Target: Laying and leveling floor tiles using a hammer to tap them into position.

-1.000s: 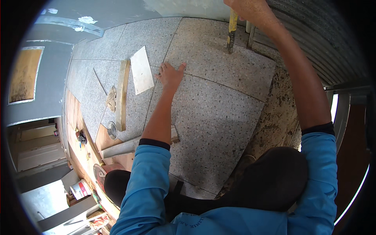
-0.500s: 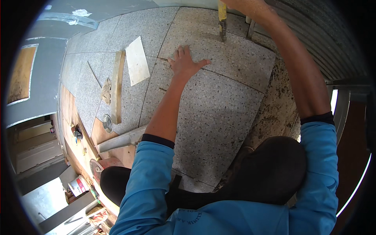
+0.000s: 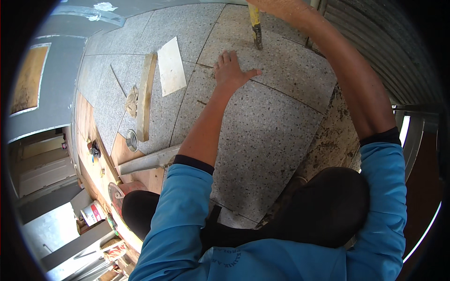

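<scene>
My left hand [image 3: 230, 74] lies flat with fingers spread on a grey speckled floor tile [image 3: 262, 136], close to the joint with the tile beyond it. At the top edge my right hand [image 3: 276, 6] is closed around a yellow tool handle with a black end [image 3: 256, 29]. The handle points down at the far tile [image 3: 293, 58]; I cannot tell whether its tip touches. The tool's upper part is out of view. Part of my right hand is cut off by the frame.
Left of my hand lie a white sheet [image 3: 171, 66], a wooden batten [image 3: 147, 96], a crumpled cloth [image 3: 131, 102], a round tin [image 3: 132, 140] and a grey metal bar [image 3: 145, 159]. Bare rough ground [image 3: 333, 136] borders the tiles at right, beside a corrugated wall [image 3: 375, 51]. A white bucket [image 3: 93, 213] stands lower left.
The view has shifted slightly, so the floor things appear further right. My left hand stays spread on the tile; the yellow handle stays in my right hand, a little further left over the far tile.
</scene>
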A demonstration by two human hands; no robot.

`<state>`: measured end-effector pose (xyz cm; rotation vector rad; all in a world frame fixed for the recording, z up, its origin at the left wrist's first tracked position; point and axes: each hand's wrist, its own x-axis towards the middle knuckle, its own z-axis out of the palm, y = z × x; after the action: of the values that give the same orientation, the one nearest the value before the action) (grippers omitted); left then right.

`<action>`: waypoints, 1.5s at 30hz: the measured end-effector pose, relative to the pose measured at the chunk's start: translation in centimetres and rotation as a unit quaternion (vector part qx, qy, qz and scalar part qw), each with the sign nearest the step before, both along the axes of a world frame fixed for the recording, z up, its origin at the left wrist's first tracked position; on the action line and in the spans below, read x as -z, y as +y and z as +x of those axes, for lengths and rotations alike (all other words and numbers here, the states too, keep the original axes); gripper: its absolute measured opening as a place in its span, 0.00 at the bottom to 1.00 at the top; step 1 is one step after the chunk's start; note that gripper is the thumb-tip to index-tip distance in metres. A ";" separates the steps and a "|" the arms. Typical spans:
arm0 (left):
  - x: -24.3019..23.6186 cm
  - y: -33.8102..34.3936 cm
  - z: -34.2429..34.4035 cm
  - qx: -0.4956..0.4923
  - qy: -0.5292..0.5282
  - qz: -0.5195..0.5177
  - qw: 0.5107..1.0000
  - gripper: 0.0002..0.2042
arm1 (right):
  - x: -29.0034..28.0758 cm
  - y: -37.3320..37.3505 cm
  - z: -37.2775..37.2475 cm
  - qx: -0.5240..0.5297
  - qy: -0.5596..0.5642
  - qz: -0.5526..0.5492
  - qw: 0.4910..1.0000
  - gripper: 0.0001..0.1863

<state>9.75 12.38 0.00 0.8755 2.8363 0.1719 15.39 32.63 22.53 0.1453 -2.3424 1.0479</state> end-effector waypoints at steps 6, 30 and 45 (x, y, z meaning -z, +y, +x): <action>0.2 -0.2 -0.2 0.002 0.003 0.013 1.000 0.64 | 0.0 -0.4 -0.2 -0.036 0.085 -0.033 0.995 0.16; 0.9 -0.3 -0.2 0.011 0.003 -0.018 1.000 0.64 | 1.6 -1.6 -0.6 -0.030 0.069 0.011 0.997 0.17; 0.4 -6.9 -3.6 -0.131 -0.025 -0.020 0.991 0.64 | 1.5 -1.9 -0.8 -0.017 0.056 -0.049 0.997 0.22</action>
<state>6.15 5.45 -0.44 0.4812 2.8857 0.1666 14.64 30.73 21.02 0.2027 -2.1909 1.1381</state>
